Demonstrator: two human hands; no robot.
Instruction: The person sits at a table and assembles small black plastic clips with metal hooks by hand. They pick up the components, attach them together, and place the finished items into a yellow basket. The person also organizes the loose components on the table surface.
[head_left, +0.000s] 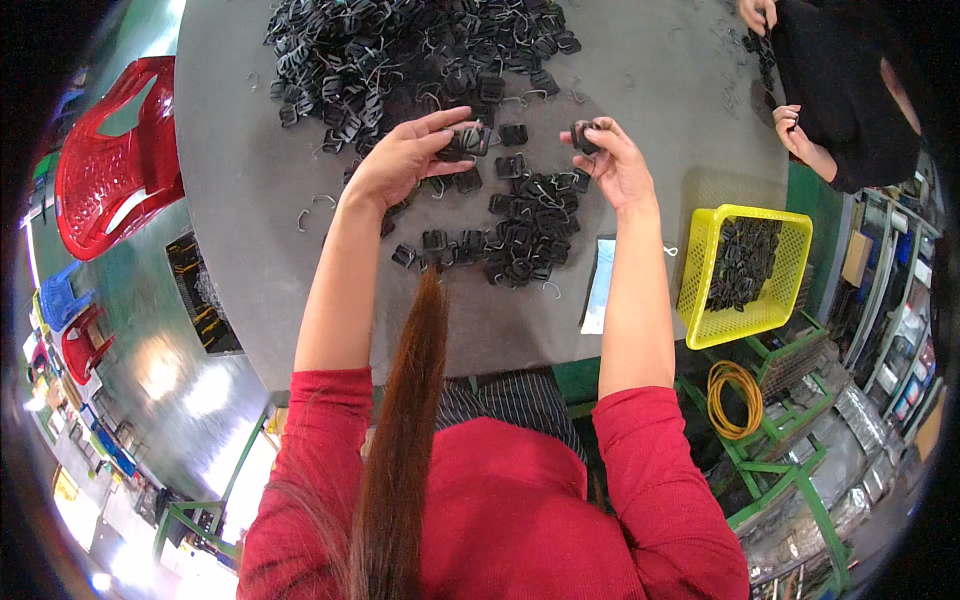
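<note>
My left hand (415, 158) is over the grey table, thumb and fingers closed around a black plastic buckle (467, 142). To its right, my right hand (617, 165) pinches another small black buckle (584, 137) between thumb and fingertips. The two hands are apart, with a few loose buckles (512, 134) lying between them. Below them spreads a smaller cluster of black buckles (530, 230), some with thin pale wire hooks. Beyond my left hand rises a large heap of similar black pieces (390, 60).
A yellow plastic basket (697, 290) with black pieces stands at the table's right edge. Beside my right forearm lies a pale blue sheet (600, 285). Another person's hand (795, 135) is at the far right. A red chair (90, 190) stands left of the table (250, 200).
</note>
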